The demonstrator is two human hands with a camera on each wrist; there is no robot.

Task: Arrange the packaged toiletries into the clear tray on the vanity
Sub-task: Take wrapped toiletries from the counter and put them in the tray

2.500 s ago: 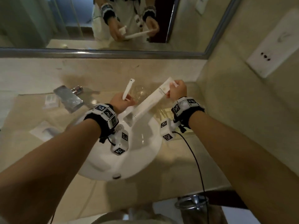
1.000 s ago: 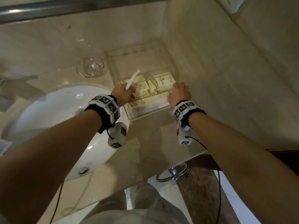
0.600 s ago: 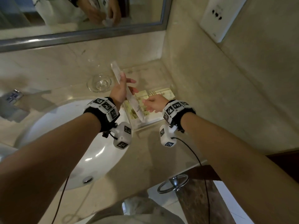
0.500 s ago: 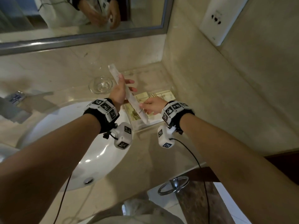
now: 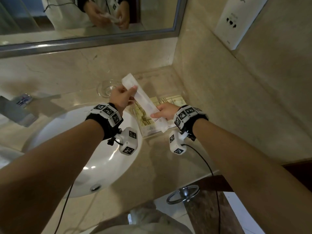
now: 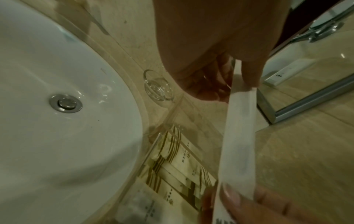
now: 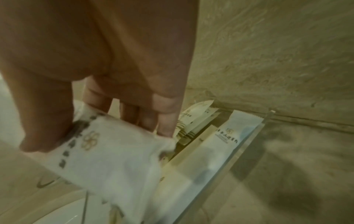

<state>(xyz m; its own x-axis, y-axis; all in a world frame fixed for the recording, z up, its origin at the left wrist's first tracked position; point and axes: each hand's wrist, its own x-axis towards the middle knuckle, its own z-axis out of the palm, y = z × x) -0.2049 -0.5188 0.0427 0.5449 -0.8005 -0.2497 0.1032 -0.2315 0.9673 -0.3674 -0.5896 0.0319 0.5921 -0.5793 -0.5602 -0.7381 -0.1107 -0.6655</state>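
Observation:
A long white paper packet [image 5: 143,100] [image 6: 237,136] [image 7: 107,160] slants above the clear tray [image 5: 150,132] in the vanity's right corner. My left hand [image 5: 123,97] pinches its upper end between thumb and fingers. Its lower printed end is pinched by my right hand [image 5: 164,112] [image 7: 107,124]. In the tray lie several cream packets with brown stripes [image 5: 170,100] [image 6: 172,163] and a white packet [image 7: 216,148] along one wall.
A white basin [image 5: 81,149] [image 6: 57,106] lies left of the tray. A small glass dish [image 5: 106,88] [image 6: 158,87] stands behind it. The marble wall [image 5: 236,98] closes the right side, a mirror [image 5: 84,19] hangs behind, and a chrome ring [image 5: 183,194] sticks out below the counter edge.
Both hands were at the tray a second ago, the left holding a small white packet; now both hold the long white packet above it, a little higher than half a second ago.

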